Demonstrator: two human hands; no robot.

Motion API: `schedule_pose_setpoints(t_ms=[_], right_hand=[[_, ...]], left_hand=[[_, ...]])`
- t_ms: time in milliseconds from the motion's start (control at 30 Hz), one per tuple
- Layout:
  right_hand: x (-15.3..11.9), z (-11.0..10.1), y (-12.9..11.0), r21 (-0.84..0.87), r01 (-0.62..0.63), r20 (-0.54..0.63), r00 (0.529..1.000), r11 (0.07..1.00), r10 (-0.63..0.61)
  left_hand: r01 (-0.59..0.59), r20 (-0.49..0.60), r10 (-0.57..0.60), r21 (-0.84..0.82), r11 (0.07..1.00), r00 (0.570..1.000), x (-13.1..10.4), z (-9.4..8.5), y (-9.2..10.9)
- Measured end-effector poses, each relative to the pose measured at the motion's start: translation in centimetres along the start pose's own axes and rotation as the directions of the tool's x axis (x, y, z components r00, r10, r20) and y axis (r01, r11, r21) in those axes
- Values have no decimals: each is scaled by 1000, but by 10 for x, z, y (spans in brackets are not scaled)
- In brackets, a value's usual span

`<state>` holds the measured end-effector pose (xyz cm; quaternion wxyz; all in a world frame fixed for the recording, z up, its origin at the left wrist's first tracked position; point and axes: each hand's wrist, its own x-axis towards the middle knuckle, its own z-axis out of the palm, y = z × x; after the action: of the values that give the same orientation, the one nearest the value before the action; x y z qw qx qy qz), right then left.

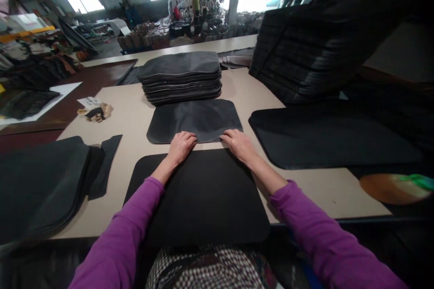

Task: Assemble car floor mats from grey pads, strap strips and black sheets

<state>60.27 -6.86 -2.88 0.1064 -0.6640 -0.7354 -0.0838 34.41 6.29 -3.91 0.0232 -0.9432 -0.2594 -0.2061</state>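
A black rounded-corner sheet [196,119], leather-like with a slight sheen, lies flat in the middle of the table. My left hand [182,145] has its fingers curled closed over the near edge of this sheet, left of centre. At the same edge, further right, my right hand [239,144] grips with thumb and fingers together. Under my forearms, close to my body, rests a larger matte black panel [206,194], with a narrow strip of table between the two. Directly behind the sheet stands a stack of similar black sheets [179,65]. My fingertips are partly hidden.
A beige board [125,95] covers the tabletop. Black panels [40,180] and a narrow black piece [106,167] lie left; small scraps [96,112] sit beyond. At right are another black panel pile [332,137], a tall leaning black stack [305,49] and an orange-brown oval object [389,188].
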Motion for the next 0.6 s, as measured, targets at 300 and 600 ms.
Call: schedule_pose_setpoints(t_ms=[300, 600], right_hand=[[4, 1, 5, 60, 8, -64, 998, 998, -4], [-101, -40, 9, 377, -117, -367, 892, 919, 264]], left_hand=[[43, 17, -43, -28, 999, 999, 2, 0, 10], [170, -9, -178, -249, 953, 984, -49, -45, 32]])
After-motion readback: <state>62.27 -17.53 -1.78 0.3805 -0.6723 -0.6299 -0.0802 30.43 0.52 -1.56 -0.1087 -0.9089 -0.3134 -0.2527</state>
